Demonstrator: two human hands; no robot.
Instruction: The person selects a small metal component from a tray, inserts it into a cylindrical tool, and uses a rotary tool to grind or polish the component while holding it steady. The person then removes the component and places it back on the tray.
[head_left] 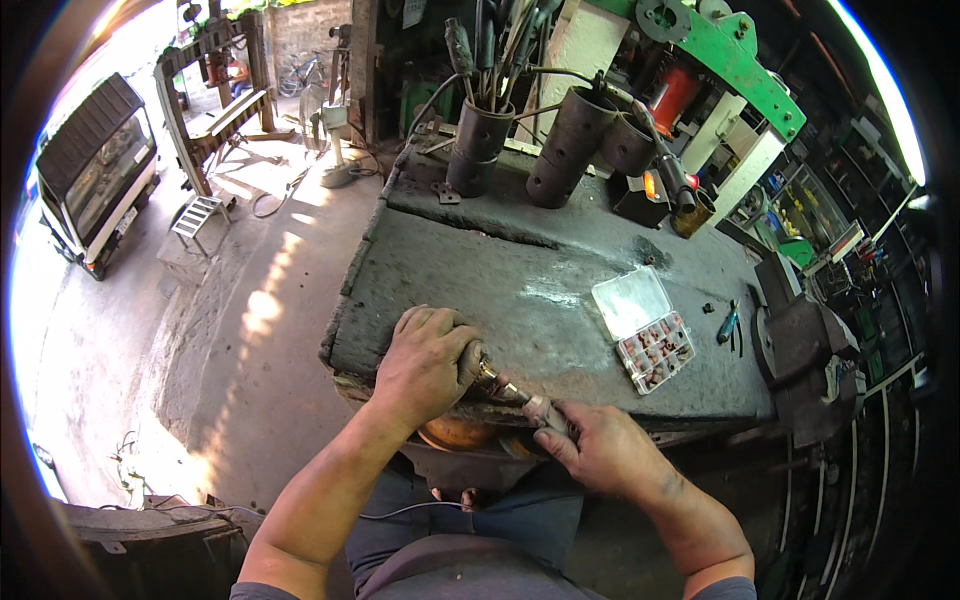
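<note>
My left hand (425,362) is closed over a brass-coloured metal piece (487,370) at the front edge of the dark workbench (450,260). My right hand (605,447) wraps round the near end of a stubby metal tool with a cylindrical body (541,411). A shiny, narrower shaft (512,393) runs between this body and the brass-coloured piece. Fingers cover both ends, so the exact kind of tool cannot be made out. Beyond my right hand sits an open clear plastic box (655,350), its compartments holding small reddish-brown pieces.
Teal-handled pliers (728,325) lie right of the box, near a dark vise-like block (805,350). Dark metal cylinders (482,150) holding rods stand along the back, before a green press frame (735,55). An orange round object (455,432) shows under the bench edge.
</note>
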